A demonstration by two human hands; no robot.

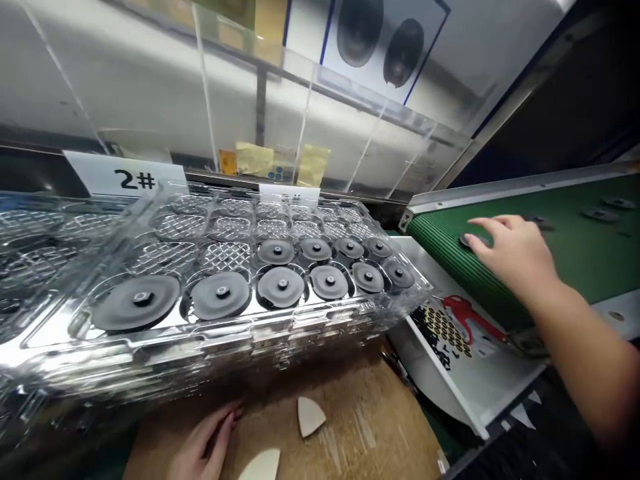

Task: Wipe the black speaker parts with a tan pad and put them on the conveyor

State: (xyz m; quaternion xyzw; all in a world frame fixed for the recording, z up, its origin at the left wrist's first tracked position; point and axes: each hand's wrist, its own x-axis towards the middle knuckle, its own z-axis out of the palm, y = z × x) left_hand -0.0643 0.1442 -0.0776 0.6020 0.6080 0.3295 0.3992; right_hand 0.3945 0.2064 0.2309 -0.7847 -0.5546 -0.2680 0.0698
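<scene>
Over the green belt at the right, my right hand has its thumb and index finger apart around a small dark disc. The thumb overlaps the disc; whether it grips it I cannot tell for sure, but a gap shows below the index finger. My left hand rests low on the brown wooden board, thumb and fingertips brought together; anything between them is hidden. Between the hands is a clear plastic tray of compartments, its two nearer rows holding several grey oval discs with raised centres.
More dark pieces lie on the green belt. Below it, a white bin holds a red-handled tool and small black and yellow parts. Cream wedge-shaped pieces lie on the board. A "2#" sign stands behind the tray.
</scene>
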